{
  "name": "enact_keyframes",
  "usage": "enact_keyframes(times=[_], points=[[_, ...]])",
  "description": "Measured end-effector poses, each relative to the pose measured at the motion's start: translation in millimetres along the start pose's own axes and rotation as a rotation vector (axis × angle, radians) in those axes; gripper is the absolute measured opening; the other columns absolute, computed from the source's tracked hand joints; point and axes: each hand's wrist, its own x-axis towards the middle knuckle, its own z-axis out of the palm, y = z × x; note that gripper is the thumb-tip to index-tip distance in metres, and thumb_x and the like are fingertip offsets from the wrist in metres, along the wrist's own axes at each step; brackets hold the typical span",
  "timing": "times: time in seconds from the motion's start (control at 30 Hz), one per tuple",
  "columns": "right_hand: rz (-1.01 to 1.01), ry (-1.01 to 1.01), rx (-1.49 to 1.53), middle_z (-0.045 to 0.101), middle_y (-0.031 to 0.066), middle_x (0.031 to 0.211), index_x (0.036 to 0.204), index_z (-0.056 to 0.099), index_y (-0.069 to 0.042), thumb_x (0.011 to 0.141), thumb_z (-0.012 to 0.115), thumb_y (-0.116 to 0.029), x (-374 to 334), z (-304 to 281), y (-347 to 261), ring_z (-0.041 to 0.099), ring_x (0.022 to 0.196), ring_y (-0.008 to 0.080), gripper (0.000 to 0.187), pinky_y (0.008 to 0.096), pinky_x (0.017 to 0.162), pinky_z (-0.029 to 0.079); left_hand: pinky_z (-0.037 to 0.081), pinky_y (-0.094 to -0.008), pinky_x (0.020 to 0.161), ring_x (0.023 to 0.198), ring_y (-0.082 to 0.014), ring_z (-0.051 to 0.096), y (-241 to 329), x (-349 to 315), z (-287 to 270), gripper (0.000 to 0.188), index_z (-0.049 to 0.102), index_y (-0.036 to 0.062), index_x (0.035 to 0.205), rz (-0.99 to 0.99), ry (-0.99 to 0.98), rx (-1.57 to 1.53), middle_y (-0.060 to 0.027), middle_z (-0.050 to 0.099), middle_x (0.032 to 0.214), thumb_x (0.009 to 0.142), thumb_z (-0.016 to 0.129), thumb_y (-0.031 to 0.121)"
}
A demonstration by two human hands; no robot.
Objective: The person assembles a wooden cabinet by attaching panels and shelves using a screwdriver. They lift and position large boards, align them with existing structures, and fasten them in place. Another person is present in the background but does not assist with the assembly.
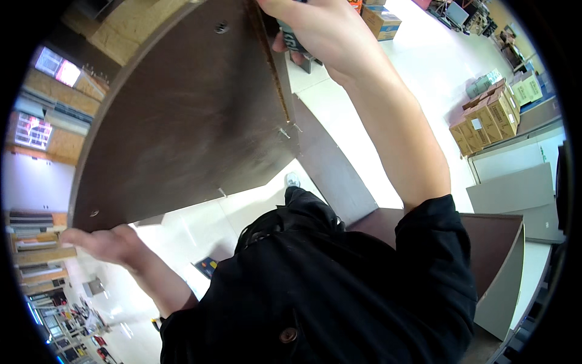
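A large dark brown board [182,133] is tilted up in front of me, with a groove along its right side. Metal pins stick out near its lower edge, and round holes show in its face. My left hand [106,242] holds the board's lower left corner from below. At the top, my right hand [303,27] is closed round a dark grey-green tool [292,39] with pale lettering, beside the board's right edge. Most of that tool is hidden by the hand and board, so its kind is unclear. Another brown panel [333,161] stands just right of the board.
Brown panels [491,242] continue behind my right arm. Cardboard boxes [488,121] are stacked at the right, near pale boards [515,194]; another carton [381,23] is at the far side. A small dark case [207,267] lies on the floor. Shelving [39,255] runs along the left.
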Motion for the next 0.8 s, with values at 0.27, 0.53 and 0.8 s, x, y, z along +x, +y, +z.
enact_keyframes(times=[0.27,0.53,0.8], points=[[0.086,0.374,-0.263,0.056,0.0016,0.062,0.079,0.062,-0.004,0.092,0.050,-0.049,122,-56,68,0.053,0.054,0.0105,0.049,0.0254,0.050,0.042,0.033,-0.0358,0.104,0.122,-0.0237,0.039,-133,35,111,0.075,0.028,-0.0014,0.132,0.013,-0.473,0.214,-0.0158,0.036,0.133,0.092,0.028,0.062],[0.086,0.415,-0.030,0.056,0.0016,0.066,0.085,0.060,-0.007,0.093,0.049,-0.045,234,-102,160,0.051,0.053,0.0114,0.041,0.0257,0.045,0.042,0.043,-0.0291,0.077,0.081,-0.0166,0.050,-255,55,201,0.046,0.041,0.0032,0.093,-0.109,-0.659,-0.045,-0.0081,0.052,0.095,0.094,0.042,0.049],[0.189,0.492,-0.016,0.062,0.0119,0.103,0.111,0.056,0.004,0.099,0.040,-0.035,304,-112,206,0.058,0.083,0.0143,0.044,0.0265,0.066,0.047,0.041,-0.0359,0.065,0.073,-0.0225,0.048,-333,90,269,0.060,0.041,0.0003,0.098,0.042,-1.179,-0.467,-0.0176,0.053,0.091,0.077,0.068,0.049]])
